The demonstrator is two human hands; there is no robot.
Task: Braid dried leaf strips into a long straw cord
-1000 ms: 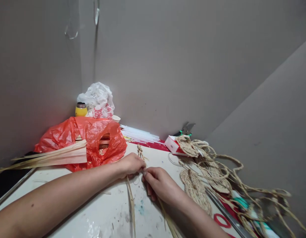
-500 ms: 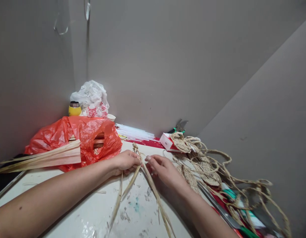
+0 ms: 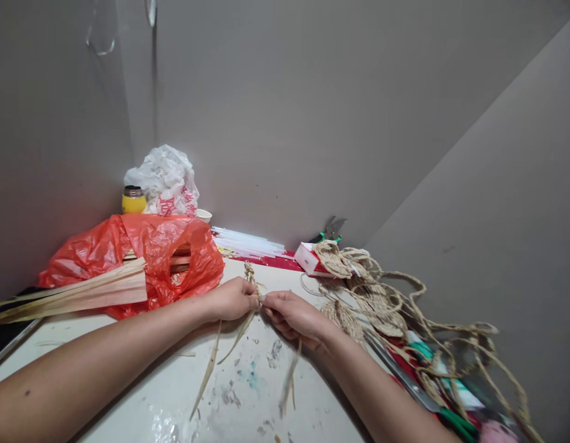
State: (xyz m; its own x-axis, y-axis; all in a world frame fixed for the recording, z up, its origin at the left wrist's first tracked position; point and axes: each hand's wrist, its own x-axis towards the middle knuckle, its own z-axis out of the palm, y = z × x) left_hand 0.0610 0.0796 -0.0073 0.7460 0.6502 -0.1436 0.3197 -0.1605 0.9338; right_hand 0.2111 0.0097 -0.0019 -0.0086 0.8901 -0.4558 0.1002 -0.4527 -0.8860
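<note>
A short braid of dry plant fibre (image 3: 249, 271) rises just beyond my fingertips, over the table. My left hand (image 3: 236, 299) is closed in a pinch on the braid's lower end, with two loose strands (image 3: 206, 381) hanging below it. Close by on the right, my right hand (image 3: 289, 314) is closed too, pinching a fibre strand between thumb and forefinger. That strand's tail (image 3: 289, 378) hangs blurred beneath the right hand. The fingertips of both hands nearly meet, which hides the spot where the strands join.
An orange plastic bag (image 3: 114, 246) with flat husk strips (image 3: 104, 289) lies at left. Behind it stand a yellow jar (image 3: 134, 200) and a white bag (image 3: 167, 178). White sticks (image 3: 248, 242), pruning shears (image 3: 331, 229), coiled fibre rope (image 3: 377, 304) and green-handled scissors (image 3: 418, 394) lie at the back and right.
My right hand has closed on the right-hand strand and moved left, close to my left hand. The strand's tail has swung up under the right hand. The view has shifted slightly.
</note>
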